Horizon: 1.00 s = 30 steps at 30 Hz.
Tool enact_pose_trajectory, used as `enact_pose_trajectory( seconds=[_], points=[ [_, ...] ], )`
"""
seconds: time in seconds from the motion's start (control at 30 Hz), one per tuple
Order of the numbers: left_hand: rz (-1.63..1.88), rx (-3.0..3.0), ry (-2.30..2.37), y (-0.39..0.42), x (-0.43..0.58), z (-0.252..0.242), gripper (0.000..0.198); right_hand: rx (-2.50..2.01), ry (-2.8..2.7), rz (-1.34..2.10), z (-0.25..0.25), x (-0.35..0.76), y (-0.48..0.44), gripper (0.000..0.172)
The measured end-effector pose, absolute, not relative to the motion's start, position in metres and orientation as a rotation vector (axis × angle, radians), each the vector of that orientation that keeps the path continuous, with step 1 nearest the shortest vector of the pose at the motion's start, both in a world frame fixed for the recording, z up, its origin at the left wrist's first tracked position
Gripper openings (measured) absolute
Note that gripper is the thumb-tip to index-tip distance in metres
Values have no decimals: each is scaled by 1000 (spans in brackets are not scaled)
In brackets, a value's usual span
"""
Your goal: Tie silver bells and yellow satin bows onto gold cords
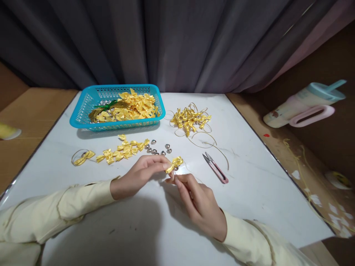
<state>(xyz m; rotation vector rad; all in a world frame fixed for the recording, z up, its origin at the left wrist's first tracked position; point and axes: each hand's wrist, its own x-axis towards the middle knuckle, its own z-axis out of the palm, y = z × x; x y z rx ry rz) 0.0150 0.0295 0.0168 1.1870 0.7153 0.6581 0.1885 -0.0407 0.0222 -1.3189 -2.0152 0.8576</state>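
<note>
My left hand [141, 173] pinches a yellow satin ribbon bow [177, 161] between thumb and fingers at the middle of the table. A small silver bell [176, 169] shows at the bow's lower edge. Just below it, my right hand [200, 204] has its thumb and forefinger pressed together on what looks like thin gold cord; the fingertips hide most of it. A fine strand curves out to the right of the bow. Loose silver bells [154, 151] lie just beyond my left hand, beside a row of yellow bows [126, 150].
A blue plastic basket [116, 125] holds bows, bells and a bundle of gold cord. Bows with cord loops [191, 120] are heaped to its right. Pink-handled thread snips [215, 168] lie right of my hands. A tumbler [302, 103] stands beyond the table's right edge.
</note>
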Motion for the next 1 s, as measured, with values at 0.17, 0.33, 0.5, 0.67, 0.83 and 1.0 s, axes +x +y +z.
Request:
enact_pose_trajectory(
  seconds=[0.17, 0.33, 0.5, 0.67, 0.83, 1.0],
  points=[
    [683, 1049, 737, 26, 18, 13, 16, -1305, -2019, 797, 19, 185, -43, 18],
    [682, 1067, 820, 24, 20, 14, 16, -1313, -1917, 795, 20, 181, -45, 20],
    [690, 1190, 831, 24, 19, 20, 15, -1354, -1843, 943, 25, 182, -47, 21],
    [691, 1253, 835, 25, 19, 23, 17, -1381, -1763, 1091, 29, 182, -47, 23],
    [681, 1276, 841, 26, 19, 21, 18, -1380, -1717, 1148, 29, 181, -46, 24],
    [686, 1255, 821, 26, 18, 19, 17, -1371, -1717, 1107, 28, 181, -46, 23]
  ],
)
